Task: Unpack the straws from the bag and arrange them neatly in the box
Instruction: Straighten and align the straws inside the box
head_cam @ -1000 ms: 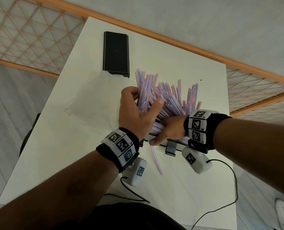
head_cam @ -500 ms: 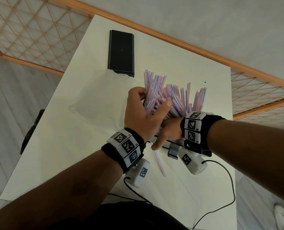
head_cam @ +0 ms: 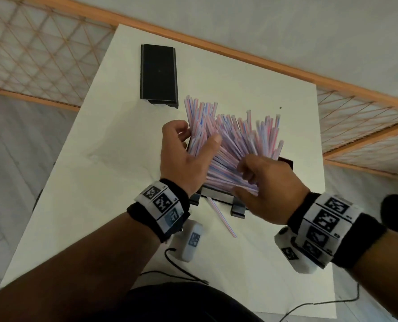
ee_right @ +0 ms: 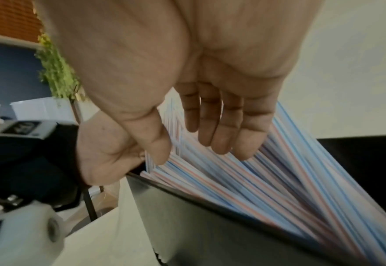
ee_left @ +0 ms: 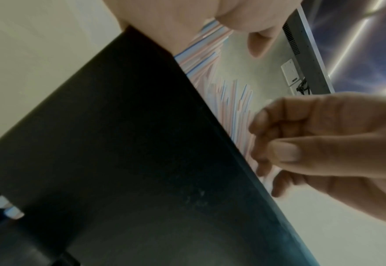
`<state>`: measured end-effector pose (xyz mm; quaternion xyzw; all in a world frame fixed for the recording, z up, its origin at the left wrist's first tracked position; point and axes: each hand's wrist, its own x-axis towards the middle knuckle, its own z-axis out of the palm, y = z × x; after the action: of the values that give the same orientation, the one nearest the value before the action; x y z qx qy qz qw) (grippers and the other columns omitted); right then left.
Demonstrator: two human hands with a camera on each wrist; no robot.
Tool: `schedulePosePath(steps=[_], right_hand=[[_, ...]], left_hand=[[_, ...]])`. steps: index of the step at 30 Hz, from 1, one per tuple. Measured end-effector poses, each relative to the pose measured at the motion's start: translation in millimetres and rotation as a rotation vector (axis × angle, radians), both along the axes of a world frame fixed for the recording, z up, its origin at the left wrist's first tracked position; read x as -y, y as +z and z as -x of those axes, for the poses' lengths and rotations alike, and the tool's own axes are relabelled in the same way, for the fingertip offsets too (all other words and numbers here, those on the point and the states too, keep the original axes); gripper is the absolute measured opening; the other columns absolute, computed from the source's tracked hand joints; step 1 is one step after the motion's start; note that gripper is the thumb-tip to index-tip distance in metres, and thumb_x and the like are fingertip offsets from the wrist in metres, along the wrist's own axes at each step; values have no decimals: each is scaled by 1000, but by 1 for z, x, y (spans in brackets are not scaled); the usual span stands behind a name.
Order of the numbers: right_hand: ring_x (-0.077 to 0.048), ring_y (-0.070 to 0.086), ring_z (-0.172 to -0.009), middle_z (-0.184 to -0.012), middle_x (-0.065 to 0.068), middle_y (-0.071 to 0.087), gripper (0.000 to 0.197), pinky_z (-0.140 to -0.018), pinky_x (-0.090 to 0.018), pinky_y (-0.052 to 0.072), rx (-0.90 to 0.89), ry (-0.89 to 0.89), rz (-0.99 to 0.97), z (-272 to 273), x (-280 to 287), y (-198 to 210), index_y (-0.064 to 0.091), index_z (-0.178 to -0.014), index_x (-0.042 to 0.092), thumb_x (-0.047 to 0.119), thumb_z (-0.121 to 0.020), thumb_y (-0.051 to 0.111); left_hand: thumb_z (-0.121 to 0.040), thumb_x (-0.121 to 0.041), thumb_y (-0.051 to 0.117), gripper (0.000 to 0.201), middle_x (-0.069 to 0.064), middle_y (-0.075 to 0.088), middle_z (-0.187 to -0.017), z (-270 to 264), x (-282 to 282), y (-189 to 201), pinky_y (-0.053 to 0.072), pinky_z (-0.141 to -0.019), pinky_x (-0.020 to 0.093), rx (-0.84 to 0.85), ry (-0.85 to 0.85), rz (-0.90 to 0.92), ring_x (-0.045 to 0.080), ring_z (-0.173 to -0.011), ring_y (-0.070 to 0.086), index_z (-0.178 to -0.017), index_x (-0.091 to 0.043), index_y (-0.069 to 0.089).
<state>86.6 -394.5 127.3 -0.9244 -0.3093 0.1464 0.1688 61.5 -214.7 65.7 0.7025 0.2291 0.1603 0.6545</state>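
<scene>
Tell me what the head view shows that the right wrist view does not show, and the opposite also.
Only the head view shows the black lid lying apart at the table's far side, one stray straw beside the box, and the backs of both hands.

Only the right wrist view shows the right hand's palm, with its fingers extended over the straws, and a green plant behind.

Both show the striped straws fanning out of the black box and the left hand beside them.

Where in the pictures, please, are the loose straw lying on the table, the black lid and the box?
loose straw point(head_cam: 221, 217), head view, middle of its length.
black lid point(head_cam: 159, 74), head view, centre of its flat top.
box point(ee_right: 210, 232), right wrist view, its dark near wall.
</scene>
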Motion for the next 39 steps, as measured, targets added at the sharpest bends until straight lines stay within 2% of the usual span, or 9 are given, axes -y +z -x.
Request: schedulePosePath(steps=[4, 6, 8, 11, 16, 20, 27, 32, 39], right_hand=[[-20, 60, -75, -78, 7, 62, 32, -73, -35, 53, -246, 69, 329, 12, -4, -20, 57, -86, 25, 54, -80, 68], [-20, 62, -79, -80, 7, 64, 39, -74, -36, 56, -288, 104, 457, 9, -13, -24, 59, -93, 24, 60, -79, 65], [-20, 66, -81, -82, 2, 69, 47, -71, -33, 55, -332, 102, 543, 0, -22, -20, 64, -100, 19, 61, -78, 67], [-15, 68, -76, -80, 1, 73, 50, -61, -25, 49, -459, 106, 658, -16, -36, -15, 72, -92, 14, 62, -76, 68], [-24, 59, -114, -127, 2, 64, 98, -100, -42, 49, -579, 109, 722, -21, -61, -30, 51, -137, 21, 74, -57, 71], [-27, 56, -120, -132, -3, 61, 94, -104, -42, 45, -630, 67, 790, -24, -62, -34, 47, -139, 12, 64, -68, 78], [-24, 42, -137, -152, 5, 44, 116, -113, -41, 35, -703, 30, 664, -27, -62, -39, 23, -155, 31, 61, -60, 83], [-25, 54, -122, -133, 3, 60, 102, -106, -43, 43, -587, 63, 714, -22, -63, -41, 48, -141, 29, 72, -52, 75], [-23, 60, -103, -115, -1, 67, 67, -94, -35, 48, -533, 55, 708, -17, -69, -30, 63, -120, 15, 57, -70, 78]], left_hand=[[-71, -64, 68, 64, 2, 63, -118, 1, 0, -1, 56, -93, 46, 6, 6, 0, 18, -108, 66, -115, -25, 45], [-72, -64, 68, 62, 2, 63, -118, 1, 1, -1, 56, -92, 45, 10, -3, -10, 20, -107, 67, -114, -26, 44], [-72, -65, 67, 62, 0, 62, -117, 1, 1, -3, 56, -92, 37, 17, -13, -24, 16, -106, 66, -114, -26, 44], [-73, -64, 65, 63, -3, 59, -115, 2, 2, -3, 48, -85, 14, 48, -21, -56, 1, -103, 60, -116, -23, 44], [-78, -58, 64, 60, -2, 58, -112, 3, 3, -1, 49, -77, 10, 110, -49, -72, -5, -99, 61, -117, -17, 44], [-78, -55, 65, 59, 0, 58, -109, 3, 1, -2, 47, -77, 9, 120, -51, -66, -4, -95, 60, -116, -13, 46], [-77, -56, 64, 58, 3, 60, -112, 1, 1, -6, 50, -81, 15, 107, -46, -67, 8, -98, 63, -115, -17, 46], [-78, -54, 65, 55, 2, 61, -111, 0, 2, -6, 53, -79, 18, 113, -32, -51, 7, -98, 65, -114, -17, 46], [-79, -55, 64, 60, 5, 61, -111, 0, 2, -6, 49, -75, 9, 129, -27, -63, 2, -95, 64, -117, -11, 49]])
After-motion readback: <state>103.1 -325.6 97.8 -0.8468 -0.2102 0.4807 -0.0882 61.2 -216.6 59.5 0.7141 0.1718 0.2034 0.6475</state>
